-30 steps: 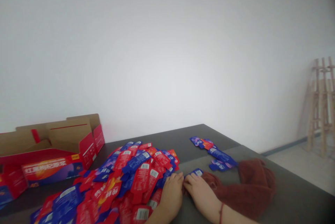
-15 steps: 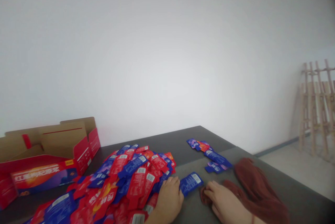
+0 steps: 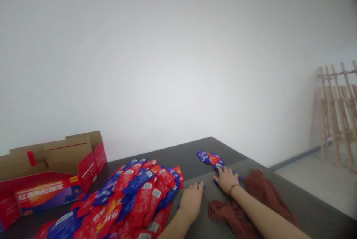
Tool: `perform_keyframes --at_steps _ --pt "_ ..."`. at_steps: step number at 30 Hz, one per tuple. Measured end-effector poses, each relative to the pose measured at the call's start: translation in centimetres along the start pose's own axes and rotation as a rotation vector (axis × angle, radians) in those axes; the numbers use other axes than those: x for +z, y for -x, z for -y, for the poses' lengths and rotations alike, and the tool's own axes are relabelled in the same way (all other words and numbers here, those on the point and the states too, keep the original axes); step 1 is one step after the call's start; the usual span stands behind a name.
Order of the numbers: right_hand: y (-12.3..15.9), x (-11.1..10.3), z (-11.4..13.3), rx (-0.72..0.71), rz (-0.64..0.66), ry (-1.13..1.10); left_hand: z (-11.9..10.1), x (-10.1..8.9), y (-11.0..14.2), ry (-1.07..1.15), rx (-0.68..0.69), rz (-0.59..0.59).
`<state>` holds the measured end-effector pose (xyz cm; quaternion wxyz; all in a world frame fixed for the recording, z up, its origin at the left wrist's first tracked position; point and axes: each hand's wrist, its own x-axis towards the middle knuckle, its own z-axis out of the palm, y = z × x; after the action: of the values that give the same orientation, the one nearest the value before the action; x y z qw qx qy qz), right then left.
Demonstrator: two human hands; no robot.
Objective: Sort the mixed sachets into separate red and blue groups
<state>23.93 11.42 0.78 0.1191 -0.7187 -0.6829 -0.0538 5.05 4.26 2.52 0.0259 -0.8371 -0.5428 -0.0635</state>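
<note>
My right hand (image 3: pixel 228 181) reaches forward with its fingers spread flat over blue sachets (image 3: pixel 240 178), which it mostly covers. Just beyond its fingertips lie more purple, orange and blue sachets (image 3: pixel 213 158). My left hand (image 3: pixel 192 198) rests palm down with fingers outstretched on the table. Beneath it is a blue sachet, hidden except for a bit of edge by the fingertips. To its left spreads a big heap of red and blue sachets (image 3: pixel 142 198). A crumpled brown cloth (image 3: pixel 266 190) lies under and beside my right forearm.
An opened red cardboard box (image 3: pixel 82 172) stands at the left, behind the heap. The dark table (image 3: pixel 195 152) has its far corner by the white wall (image 3: pixel 178 64). Wooden racks (image 3: pixel 334 112) lean at the far right, beyond the table's right edge.
My right hand has let go of the brown cloth's end and moved forward onto the blue sachets. My left hand has shifted slightly right, over the single blue sachet.
</note>
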Motion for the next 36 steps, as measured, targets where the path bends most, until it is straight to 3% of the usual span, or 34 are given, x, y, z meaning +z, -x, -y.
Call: perform_keyframes --at_steps 7,12,16,19,22,26,28,31,36 --pt "2.4 1.1 4.0 -0.178 -0.02 -0.04 1.6 -1.6 -0.1 -0.12 -0.148 -0.116" --pt "4.1 0.5 6.6 -0.302 0.004 -0.12 5.5 -3.9 0.9 -0.231 -0.254 -0.178" --pt "3.8 -0.8 6.3 -0.456 0.057 -0.195 9.9 -5.2 2.3 -0.259 -0.39 -0.162" --pt "1.6 -1.9 4.0 -0.39 0.054 -0.205 11.7 -5.4 3.1 -0.256 -0.443 -0.142" --pt "-1.1 -2.6 0.3 -0.168 0.015 -0.17 10.8 -4.6 3.0 -0.231 -0.394 -0.169" --pt "-2.2 -1.3 -3.0 0.06 0.039 -0.142 6.6 -1.6 1.0 -0.046 -0.108 -0.181" --pt "-1.3 0.1 -2.8 0.056 0.052 -0.149 4.4 0.3 -0.4 0.044 -0.03 -0.149" --pt "0.1 1.9 -0.8 -0.042 0.034 -0.177 2.4 2.6 -2.3 0.126 -0.036 -0.13" --pt "-1.8 1.8 1.1 -0.177 -0.009 -0.233 2.3 4.0 -3.3 0.215 -0.048 -0.118"
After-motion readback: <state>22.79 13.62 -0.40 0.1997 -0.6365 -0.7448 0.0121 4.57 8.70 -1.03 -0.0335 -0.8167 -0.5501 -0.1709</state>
